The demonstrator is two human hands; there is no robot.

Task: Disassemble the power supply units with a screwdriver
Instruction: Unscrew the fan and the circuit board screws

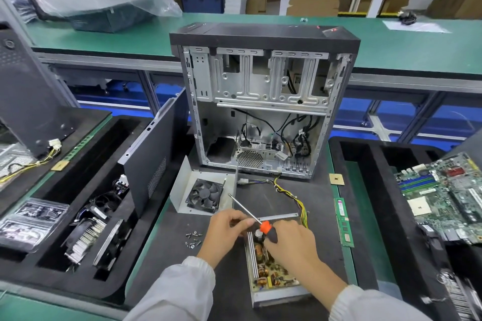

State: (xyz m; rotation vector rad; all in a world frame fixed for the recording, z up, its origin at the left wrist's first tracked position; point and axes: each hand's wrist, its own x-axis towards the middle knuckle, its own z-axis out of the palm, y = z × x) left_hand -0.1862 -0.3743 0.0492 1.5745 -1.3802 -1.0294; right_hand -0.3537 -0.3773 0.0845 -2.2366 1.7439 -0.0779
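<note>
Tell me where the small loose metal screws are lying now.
In the head view, the small loose metal screws lie on the dark mat, just left of the left hand, below the grey fan cover.

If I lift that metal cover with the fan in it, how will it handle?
The fan cover is bent sheet metal, so probably stiff and fairly light. The fan sits on one side, so it may tip that way. Its thin edges look sharp; grip the flat faces.

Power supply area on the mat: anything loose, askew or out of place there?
Mostly orderly. Loose screws lie scattered on the mat left of the open power supply, uncontained, so could roll. A RAM stick lies loose on the green strip to the right. The fan cover sits tilted by the case.
</note>
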